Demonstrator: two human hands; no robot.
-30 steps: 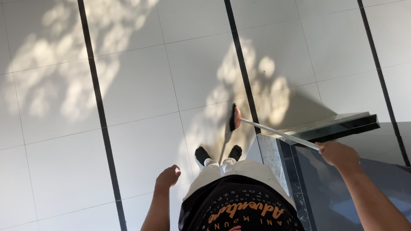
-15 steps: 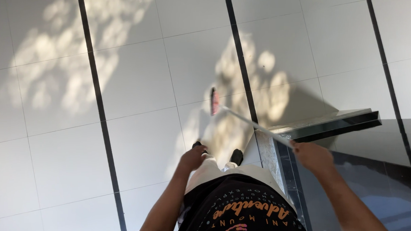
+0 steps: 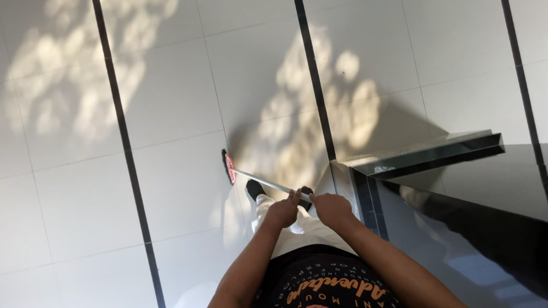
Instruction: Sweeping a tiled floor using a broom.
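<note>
Item: long thin pole [image 3: 264, 182] with a small red head [image 3: 228, 167], held two-handed.

- Left hand [image 3: 283, 211]: grip closed round the near end of the pole, fingers curled over it.
- Right hand [image 3: 332, 208]: grip closed on the same end, just beside the left, at its 3 o'clock.
- Pole: ran from the hands toward 10 o'clock, slanting down to the floor [image 3: 171, 103]. Red head lay at the far end, on or just above a pale tile; contact too fine to tell.
- Feet: black shoes [image 3: 254, 189], below the pole, near the hands at 12 o'clock. Pale trousers [image 3: 293, 231] and black shirt with orange lettering [image 3: 325, 289] beneath the arms.
- Floor: large pale tiles crossed by dark strips [image 3: 127, 155], dappled with sunlight.
- Counter [image 3: 475, 181]: dark glass top, at 3 o'clock of the hands, its corner close to the right hand.

Step in hand, judged: working the pole over the floor, head set out ahead at 10 o'clock.

Handling, judged: any stroke called for both grips kept firm and the head kept low, with care at 3 o'clock, where the glass corner stood close to the right elbow's path.
</note>
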